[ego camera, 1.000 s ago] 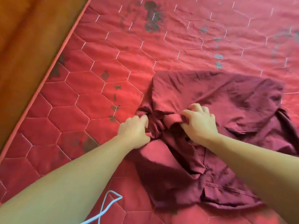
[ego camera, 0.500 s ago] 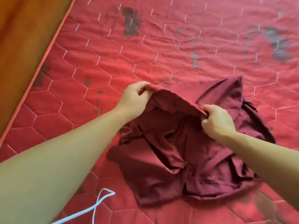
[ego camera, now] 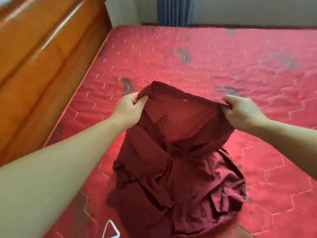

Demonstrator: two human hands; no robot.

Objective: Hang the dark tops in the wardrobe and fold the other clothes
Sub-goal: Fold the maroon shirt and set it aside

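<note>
no readable text showing anywhere, no labels, brands, numbers or signs appearing on the maroon shirt (ego camera: 180, 169), mattress (ego camera: 223, 54) or wooden headboard (ego camera: 34, 57)

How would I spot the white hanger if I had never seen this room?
Start with the big red quilted mattress that fills the view. A dark red shirt is held up over it by its top edge, pinched by the left hand and the right hand. Below the shirt, at the bottom edge, lies the white hanger, the only thin white outline there.
</note>
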